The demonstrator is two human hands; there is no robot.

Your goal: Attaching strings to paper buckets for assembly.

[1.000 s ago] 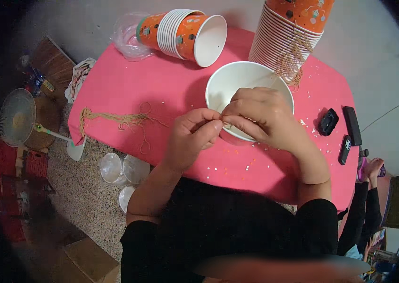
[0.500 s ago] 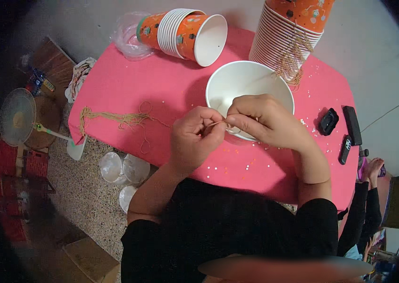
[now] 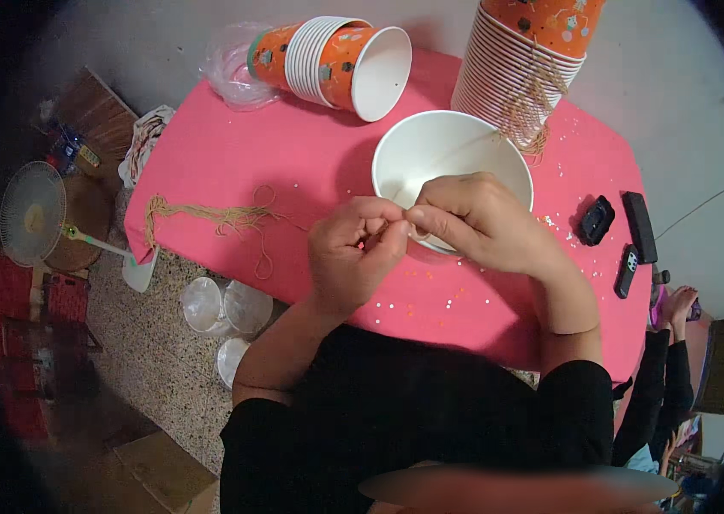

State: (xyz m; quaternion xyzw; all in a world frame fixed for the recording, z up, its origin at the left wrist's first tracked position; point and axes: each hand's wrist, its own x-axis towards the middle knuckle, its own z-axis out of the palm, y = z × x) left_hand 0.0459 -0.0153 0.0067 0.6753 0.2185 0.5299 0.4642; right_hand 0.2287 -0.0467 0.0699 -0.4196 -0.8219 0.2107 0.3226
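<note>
Your left hand [image 3: 358,254] has curled tighter since earlier | closed on tan string [image 3: 233,219] | your right hand [image 3: 479,218] pinches it too, fingertips closed, meeting the left's

Near the middle of the frame, your fingers [image 3: 448,225] are pinching a thin tan string [image 3: 420,233], mostly hidden; just above centre, a round, white-lined tub [image 3: 465,141] is standing open, partly covered.

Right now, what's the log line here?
left hand: pinching | right hand: pinching close beside it | open bucket: partly behind hands | held item: too small to tell | tan strings: on pink table
</note>
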